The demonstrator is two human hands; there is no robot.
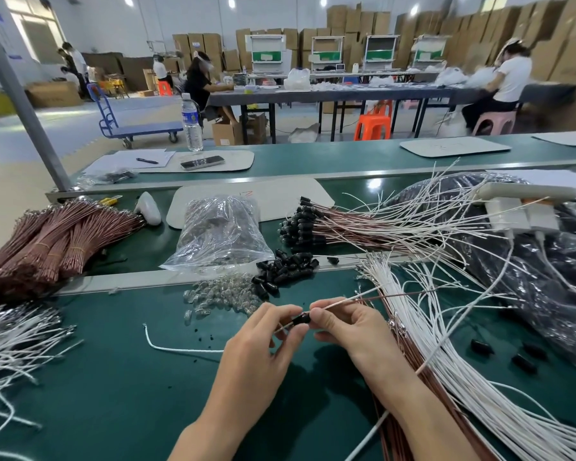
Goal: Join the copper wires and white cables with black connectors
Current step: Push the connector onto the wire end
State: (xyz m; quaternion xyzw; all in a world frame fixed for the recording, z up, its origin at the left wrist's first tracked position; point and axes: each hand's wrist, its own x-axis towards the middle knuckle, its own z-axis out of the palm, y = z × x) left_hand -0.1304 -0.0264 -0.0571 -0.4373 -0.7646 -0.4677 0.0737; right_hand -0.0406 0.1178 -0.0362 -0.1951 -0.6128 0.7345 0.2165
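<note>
While the head view looks down: black connector (302, 318) sits between both hands, near the front edge of the green desk (113, 377), long axis left to right.
Left hand (263, 341): fingers curled, pinching the connector's left end.
Right hand (343, 324): pinching white cable (346, 300) and copper wire (406, 295) trailing rightward; seating them likely means pushing leftward.

Wire bundles (47, 241) sitting far L on bench (113, 394), bag (218, 231) lying ctr, bulbs (220, 294) lying before it, loose connectors (285, 269) piling just R of bulbs, joined sets (313, 224) lying behind those, cables (446, 354) fanning across R
</note>
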